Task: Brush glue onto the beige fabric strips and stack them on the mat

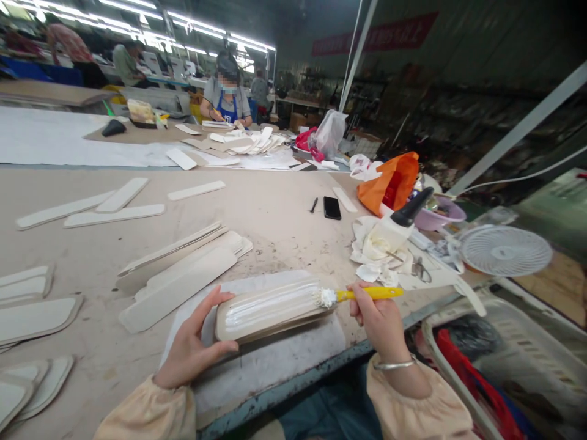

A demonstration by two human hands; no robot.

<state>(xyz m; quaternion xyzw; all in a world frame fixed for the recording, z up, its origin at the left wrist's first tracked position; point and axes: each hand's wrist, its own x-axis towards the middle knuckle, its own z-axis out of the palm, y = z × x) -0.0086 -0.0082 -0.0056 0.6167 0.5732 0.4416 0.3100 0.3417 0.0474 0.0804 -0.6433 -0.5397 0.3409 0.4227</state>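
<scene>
My right hand (373,315) is closed round the yellow handle of a brush (367,294). The bristles are loaded with white paste and touch the top of a stack of long beige panels (275,308) near its right end. Wet white streaks run along that top panel. At the stack's left end my left hand (197,342) grips it, thumb at the near side and fingers at the far side. A white sheet (293,351) lies under the stack. Just beyond it rest more loose beige panels (183,281), overlapping each other.
More panel piles (34,318) sit at left. A white container with a black handle (397,226), scissors (420,269), a phone (332,208) and an orange bag (389,183) are at right. A fan (504,250) and crate (458,311) flank the table edge. A co-worker (227,98) sits opposite.
</scene>
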